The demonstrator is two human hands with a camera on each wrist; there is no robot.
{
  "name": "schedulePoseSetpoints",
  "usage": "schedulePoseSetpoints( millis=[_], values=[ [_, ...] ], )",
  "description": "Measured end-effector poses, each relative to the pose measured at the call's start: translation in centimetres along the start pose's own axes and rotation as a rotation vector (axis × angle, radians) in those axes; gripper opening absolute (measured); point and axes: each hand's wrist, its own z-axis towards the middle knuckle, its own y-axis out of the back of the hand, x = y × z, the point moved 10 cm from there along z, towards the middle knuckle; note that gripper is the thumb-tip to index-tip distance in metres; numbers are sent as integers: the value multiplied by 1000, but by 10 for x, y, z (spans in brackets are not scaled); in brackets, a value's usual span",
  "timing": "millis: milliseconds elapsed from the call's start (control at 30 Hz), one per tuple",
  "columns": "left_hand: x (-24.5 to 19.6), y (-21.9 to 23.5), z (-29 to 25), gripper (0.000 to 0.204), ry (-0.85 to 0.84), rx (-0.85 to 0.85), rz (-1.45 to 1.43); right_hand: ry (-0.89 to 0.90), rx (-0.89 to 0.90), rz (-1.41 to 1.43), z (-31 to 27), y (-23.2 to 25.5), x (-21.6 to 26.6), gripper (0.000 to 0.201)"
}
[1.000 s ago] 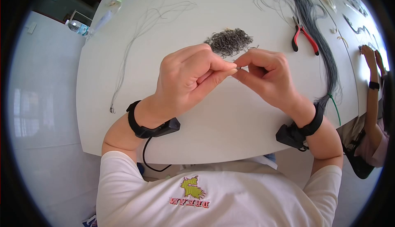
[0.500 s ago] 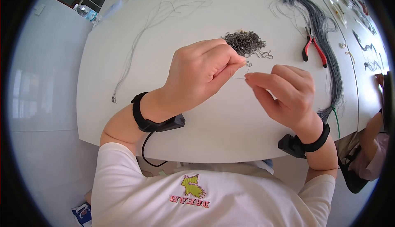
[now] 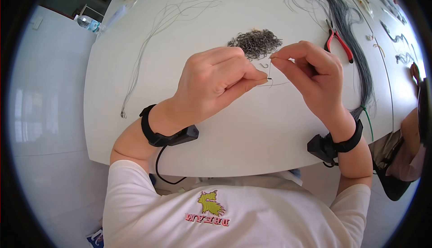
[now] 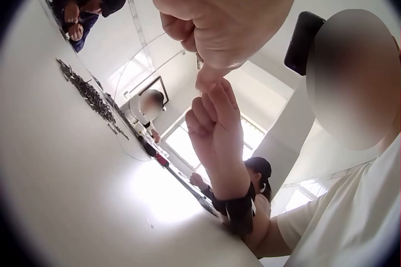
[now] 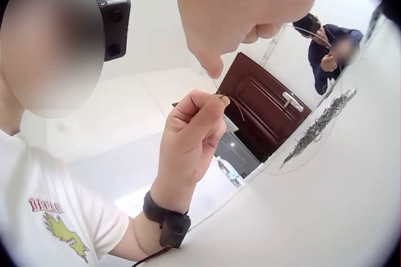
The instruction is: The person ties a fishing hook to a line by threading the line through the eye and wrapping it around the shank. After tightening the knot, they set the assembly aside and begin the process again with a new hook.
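Left-hand fingers [image 3: 262,78] pinched a small dark hook [image 3: 270,79]; right-hand fingers [image 3: 276,58] gripped its thin line [image 3: 269,69] above the table [image 3: 234,144].

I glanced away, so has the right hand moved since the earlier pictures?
Yes, the right hand has moved farther from the body and slightly right, judged against the hook pile.

the head view looks down from above the tabletop [image 3: 243,131], the left wrist view faces rightward from close beneath the left hand [image 3: 213,81], the right wrist view faces leftward from close beneath the right hand [image 3: 317,75], and all share both hands and the hook pile [image 3: 255,44].
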Motion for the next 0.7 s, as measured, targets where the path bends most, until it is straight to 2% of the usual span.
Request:
schedulePoseSetpoints(
  millis=[67,100,167,367,467,633,700],
  values=[
    [-1,1,-1,14,-4,0,-27,-198,51,164,-3,-8,-21,6],
    [-1,1,-1,14,-5,0,-27,-198,50,164,-3,-10,-24,6],
    [-1,2,0,15,13,-18,-54,-333,99,369,-7,-22,-40,8],
    [2,6,-1,13,36,-59,-79,-509,139,644,-19,-46,-55,12],
    [7,9,-2,11,78,-86,-86,-571,205,635,-24,-50,-54,11],
    [13,13,-5,10,154,-137,-98,-421,225,352,-23,-45,-37,4],
    [14,13,-5,10,158,-145,-86,-69,147,110,-15,-35,-5,5]
  ],
)
